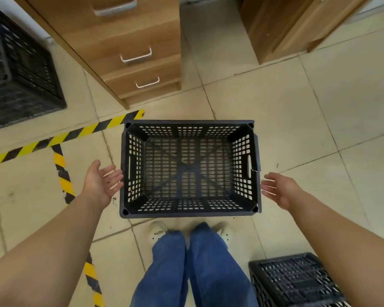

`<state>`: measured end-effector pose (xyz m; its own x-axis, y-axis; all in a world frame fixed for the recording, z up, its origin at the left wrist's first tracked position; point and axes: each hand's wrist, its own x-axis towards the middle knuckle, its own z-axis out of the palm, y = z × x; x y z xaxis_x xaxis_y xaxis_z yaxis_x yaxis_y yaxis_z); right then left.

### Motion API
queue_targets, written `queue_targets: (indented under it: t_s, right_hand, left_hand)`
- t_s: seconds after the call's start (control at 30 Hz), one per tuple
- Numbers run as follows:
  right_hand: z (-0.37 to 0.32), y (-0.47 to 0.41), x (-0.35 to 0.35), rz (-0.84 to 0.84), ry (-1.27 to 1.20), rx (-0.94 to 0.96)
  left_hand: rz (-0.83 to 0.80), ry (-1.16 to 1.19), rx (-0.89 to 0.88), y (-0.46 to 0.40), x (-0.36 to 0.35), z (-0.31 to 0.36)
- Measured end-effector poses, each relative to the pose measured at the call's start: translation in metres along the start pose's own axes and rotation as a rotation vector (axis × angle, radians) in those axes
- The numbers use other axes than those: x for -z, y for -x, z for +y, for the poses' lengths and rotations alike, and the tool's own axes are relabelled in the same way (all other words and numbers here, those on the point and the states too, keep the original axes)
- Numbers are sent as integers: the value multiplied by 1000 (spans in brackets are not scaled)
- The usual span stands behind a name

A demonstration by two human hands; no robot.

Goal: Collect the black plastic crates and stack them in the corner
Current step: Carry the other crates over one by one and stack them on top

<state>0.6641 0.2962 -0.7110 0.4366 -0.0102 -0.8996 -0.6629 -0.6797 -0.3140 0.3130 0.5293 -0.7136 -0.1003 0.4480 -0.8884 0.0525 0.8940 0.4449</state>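
Now both hands are flanking an upright black crate (190, 168) on the tiled floor (297, 120), gripping nothing.

Both forearms are stretching forward and down from the lower corners of view. The left hand (101, 181) is hovering just beside the crate's left wall, palm turned inward, its fingers (113, 178) straight and spread; whether they are touching the wall is unclear. The right hand (277, 189) is mirroring it just off the right wall, fingers relaxed and apart from the plastic. The crate is sitting in front of the person's shoes (157, 231), near striped floor tape (60, 138) and a wooden drawer unit (129, 52). Another crate (20, 69) is sitting far left, a third (295, 282) near right.
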Motion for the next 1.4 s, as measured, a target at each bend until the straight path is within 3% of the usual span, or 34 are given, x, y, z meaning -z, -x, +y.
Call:
queue_targets:
  t_s: [0.37,0.6,0.8,1.1,1.4]
  right_hand:
    - [-3,-56,-43,99,-83,14]
    - [-4,-61,-48,28,-193,76]
    - [-3,-50,-47,19,-202,8]
    - [12,11,-32,63,-218,-123]
    - [2,122,-12,54,-134,-131]
  left_hand:
    - [-7,24,5,-82,13,-12]
    - [-69,40,30,-92,10,-18]
    - [-71,-82,31,-90,15,-12]
    - [-72,-137,111,-30,55,-9]
    - [-69,-133,158,67,106,20]
